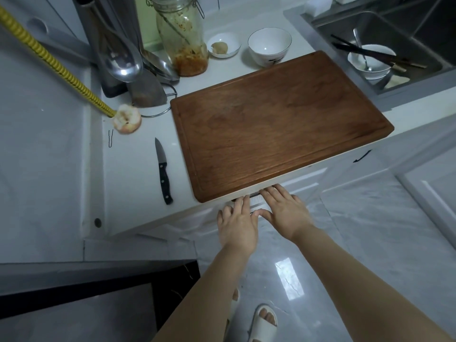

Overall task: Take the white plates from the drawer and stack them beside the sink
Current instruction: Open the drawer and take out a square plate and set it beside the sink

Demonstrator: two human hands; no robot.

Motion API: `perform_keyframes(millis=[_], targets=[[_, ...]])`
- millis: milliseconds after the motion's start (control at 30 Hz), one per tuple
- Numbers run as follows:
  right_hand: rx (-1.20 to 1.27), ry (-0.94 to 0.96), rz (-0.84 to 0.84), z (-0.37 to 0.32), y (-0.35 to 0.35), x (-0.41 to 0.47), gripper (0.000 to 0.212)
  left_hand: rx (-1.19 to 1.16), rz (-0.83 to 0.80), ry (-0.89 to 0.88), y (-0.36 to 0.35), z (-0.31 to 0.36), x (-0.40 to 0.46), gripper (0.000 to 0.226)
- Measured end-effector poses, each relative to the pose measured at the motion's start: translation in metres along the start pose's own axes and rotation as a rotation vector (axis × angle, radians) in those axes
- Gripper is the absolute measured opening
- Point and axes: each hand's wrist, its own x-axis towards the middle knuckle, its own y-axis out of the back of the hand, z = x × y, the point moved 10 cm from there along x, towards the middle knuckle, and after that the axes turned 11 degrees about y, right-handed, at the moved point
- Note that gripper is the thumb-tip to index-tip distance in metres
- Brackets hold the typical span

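Your left hand [236, 222] and right hand [286, 211] lie side by side, fingers straight, tips at the drawer front [256, 202] just under the worktop's near edge. No plates show. Above sits the wooden cutting board [278, 124]; the sink [394, 45] fills the far right corner.

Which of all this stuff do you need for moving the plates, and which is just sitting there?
For the job:
left hand and right hand, both at the drawer front
sink
No plates show yet.

Just lying about:
cutting board
knife
bitten apple
glass jar
empty white bowl
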Motion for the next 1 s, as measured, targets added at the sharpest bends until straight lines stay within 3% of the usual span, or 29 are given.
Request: perform_keyframes(millis=[333, 767, 833, 967, 1000], targets=[[0.056, -0.019, -0.036, 0.001, -0.016, -0.024, 0.073, -0.041, -0.054, -0.023, -0.012, -0.002, -0.024, 0.055], [0.058, -0.029, -0.071, -0.015, -0.026, -0.116, 0.062, 0.018, -0.209, -0.094, -0.039, 0.003, -0.11, 0.058], [0.101, -0.051, -0.011, -0.015, -0.016, -0.126, 0.057, -0.013, -0.189, -0.114, -0.03, 0.006, -0.117, 0.056], [-0.03, -0.024, 0.214, -0.02, 0.021, -0.135, 0.049, 0.036, 0.068, -0.131, 0.018, 0.009, -0.124, 0.048], [-0.052, -0.035, 0.192, -0.019, 0.022, -0.134, 0.052, 0.038, 0.028, -0.132, 0.015, 0.008, -0.122, 0.05]])
